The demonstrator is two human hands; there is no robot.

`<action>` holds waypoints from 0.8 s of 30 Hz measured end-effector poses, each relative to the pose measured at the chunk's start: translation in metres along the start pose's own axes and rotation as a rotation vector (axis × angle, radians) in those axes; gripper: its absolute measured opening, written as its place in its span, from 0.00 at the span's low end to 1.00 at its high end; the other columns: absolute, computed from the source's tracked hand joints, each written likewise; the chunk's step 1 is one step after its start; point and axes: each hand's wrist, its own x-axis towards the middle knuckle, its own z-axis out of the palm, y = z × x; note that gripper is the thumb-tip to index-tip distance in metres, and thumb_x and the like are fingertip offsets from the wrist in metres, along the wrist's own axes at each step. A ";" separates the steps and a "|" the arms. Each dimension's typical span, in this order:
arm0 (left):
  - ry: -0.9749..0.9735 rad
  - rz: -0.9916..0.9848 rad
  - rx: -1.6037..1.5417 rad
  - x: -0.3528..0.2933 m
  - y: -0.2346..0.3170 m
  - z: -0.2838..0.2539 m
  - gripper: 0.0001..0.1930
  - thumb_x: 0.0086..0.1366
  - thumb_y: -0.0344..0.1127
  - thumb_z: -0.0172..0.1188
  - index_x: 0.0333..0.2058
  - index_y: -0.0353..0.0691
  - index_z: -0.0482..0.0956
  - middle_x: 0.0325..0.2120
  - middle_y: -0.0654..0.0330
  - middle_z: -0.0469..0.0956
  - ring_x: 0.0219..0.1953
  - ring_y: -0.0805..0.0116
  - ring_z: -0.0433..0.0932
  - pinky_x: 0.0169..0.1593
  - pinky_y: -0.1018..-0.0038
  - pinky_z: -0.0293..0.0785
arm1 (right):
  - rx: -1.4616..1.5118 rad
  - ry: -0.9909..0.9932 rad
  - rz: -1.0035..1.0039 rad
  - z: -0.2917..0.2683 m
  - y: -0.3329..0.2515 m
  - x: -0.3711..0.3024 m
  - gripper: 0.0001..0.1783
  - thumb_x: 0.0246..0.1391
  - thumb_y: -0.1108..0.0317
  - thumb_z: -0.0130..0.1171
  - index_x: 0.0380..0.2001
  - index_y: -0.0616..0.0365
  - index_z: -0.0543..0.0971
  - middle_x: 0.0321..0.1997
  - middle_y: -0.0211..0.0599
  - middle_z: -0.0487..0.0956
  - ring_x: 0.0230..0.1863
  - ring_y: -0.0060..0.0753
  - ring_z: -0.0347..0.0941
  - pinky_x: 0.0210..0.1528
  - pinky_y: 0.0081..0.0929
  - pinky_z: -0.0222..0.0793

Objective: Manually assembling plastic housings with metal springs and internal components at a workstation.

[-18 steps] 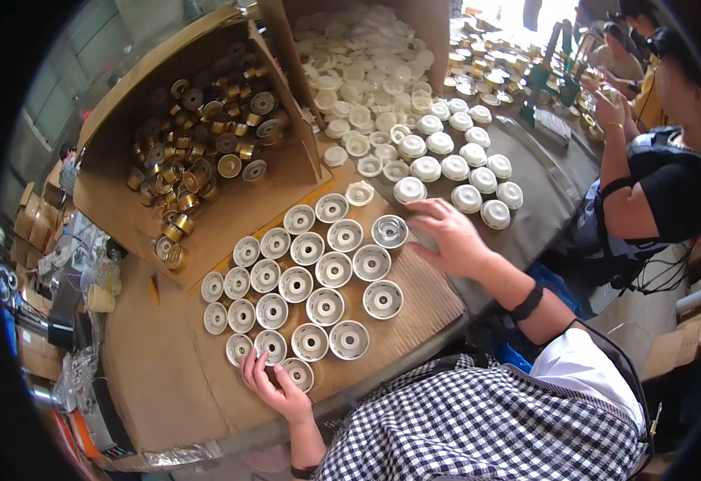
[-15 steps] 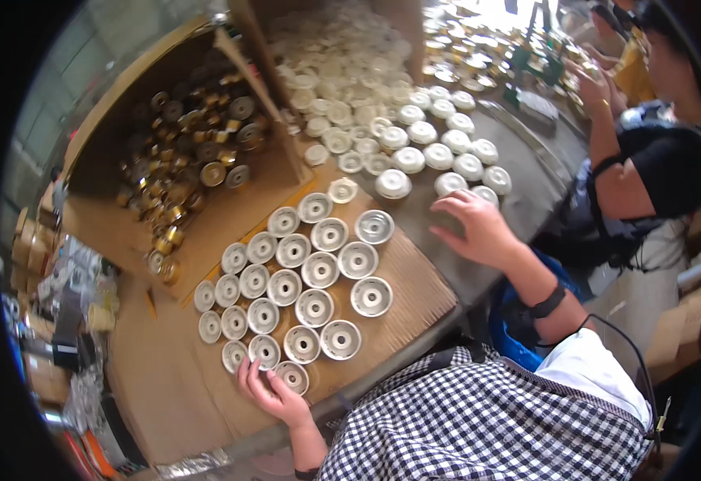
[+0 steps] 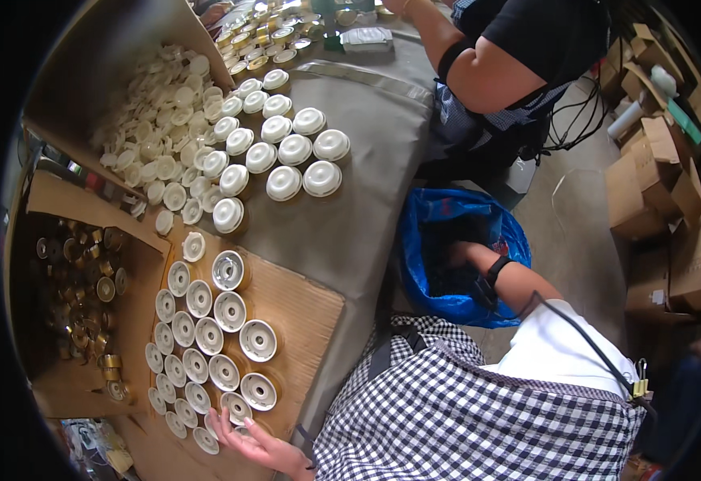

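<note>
My left hand [image 3: 258,447] rests at the near end of rows of white round pieces [image 3: 258,341], its fingers stretched out and touching or just over the closest ones. Each piece has a hole in its centre, and gold-brown sides show on some. They stand on a flat cardboard sheet [image 3: 310,313]. Over to the right, my right hand [image 3: 464,255] reaches down into a blue plastic bag [image 3: 520,244]. Its fingers are hidden in the dark inside, so what they hold cannot be seen. One small whitish cap [image 3: 194,246] lies beside the rows.
Several white-capped round pieces [image 3: 284,183] stand on the grey table cover [image 3: 350,216]. Left of them a cardboard box spills translucent caps [image 3: 158,120]; another box holds gold metal parts [image 3: 86,280]. A co-worker's arm [image 3: 486,72] is at the far side. Cardboard boxes [image 3: 647,216] stand right.
My right hand has moved from over the table beside the white-capped pieces down into the blue bag. The view has swung right. My left hand stays by the near rows.
</note>
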 end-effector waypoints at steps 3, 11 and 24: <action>0.026 -0.074 -0.018 -0.012 0.010 0.002 0.18 0.74 0.32 0.49 0.58 0.27 0.70 0.67 0.43 0.62 0.69 0.51 0.63 0.71 0.58 0.60 | 0.225 -0.027 0.107 0.007 -0.034 0.008 0.30 0.58 0.40 0.59 0.47 0.56 0.86 0.54 0.46 0.84 0.57 0.50 0.79 0.63 0.42 0.71; 0.066 -0.130 0.065 -0.011 0.049 0.013 0.19 0.71 0.33 0.58 0.54 0.25 0.77 0.56 0.40 0.76 0.58 0.47 0.76 0.61 0.58 0.71 | -0.532 0.268 0.079 0.117 -0.042 0.057 0.32 0.63 0.39 0.48 0.49 0.55 0.86 0.50 0.52 0.85 0.53 0.54 0.80 0.63 0.44 0.70; 0.051 -0.096 0.015 -0.005 0.055 0.025 0.16 0.70 0.30 0.56 0.51 0.23 0.78 0.55 0.39 0.76 0.57 0.47 0.77 0.60 0.58 0.73 | -0.032 0.132 0.328 0.041 -0.077 0.005 0.23 0.53 0.54 0.65 0.47 0.58 0.86 0.54 0.49 0.83 0.52 0.52 0.82 0.53 0.45 0.78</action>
